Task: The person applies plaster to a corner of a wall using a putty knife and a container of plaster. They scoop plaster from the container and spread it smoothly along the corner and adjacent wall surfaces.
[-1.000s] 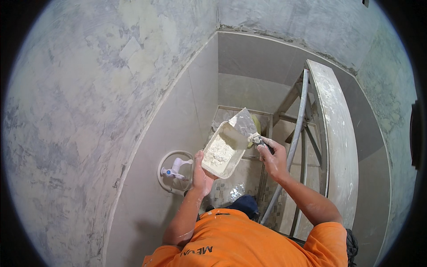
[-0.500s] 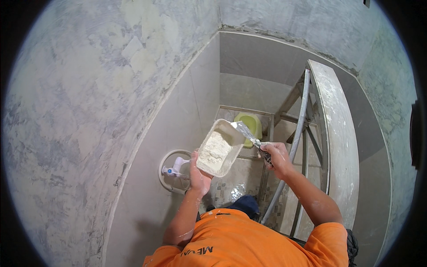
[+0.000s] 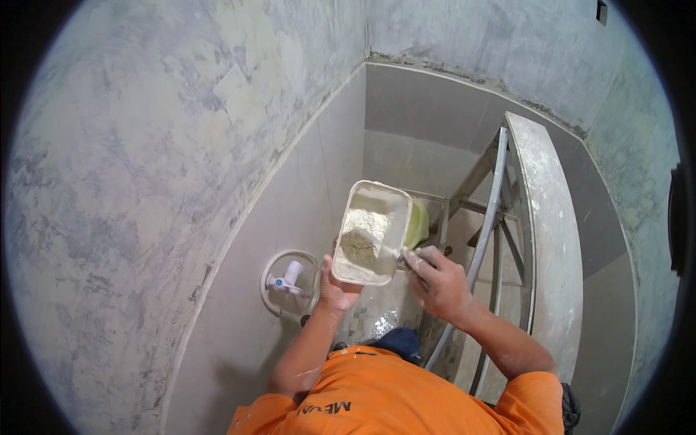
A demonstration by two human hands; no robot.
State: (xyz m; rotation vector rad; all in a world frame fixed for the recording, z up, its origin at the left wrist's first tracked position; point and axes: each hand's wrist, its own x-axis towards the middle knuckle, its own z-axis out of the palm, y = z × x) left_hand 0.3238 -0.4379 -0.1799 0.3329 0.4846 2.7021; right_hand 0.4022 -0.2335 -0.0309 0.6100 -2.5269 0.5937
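Note:
A whitish rectangular plastic tub (image 3: 394, 217) rests in my left hand (image 3: 338, 290), whose fingers wrap its near left corner and underside. Pale powder (image 3: 368, 220) lies inside, with a darker, damp-looking patch toward the near end. My right hand (image 3: 440, 283) is closed round the handle of a putty knife (image 3: 401, 255) at the tub's right wall. Its blade reaches over the rim into the tub; it is blurred, and the fingers hide most of the handle. White smears mark both forearms.
On my right stands a metal-legged scaffold (image 3: 487, 210) with a long, splattered plank (image 3: 545, 217) on top. A white tap with a coiled hose (image 3: 291, 283) juts from the left tiled wall. Behind the tub is a yellow-green stool or basin (image 3: 418, 225). Patchy plastered wall (image 3: 145, 181) rises at left.
My right hand has brought the putty knife from the tub's far right corner down into it. The tub has turned more upright in view, and a darker patch now shows in the powder.

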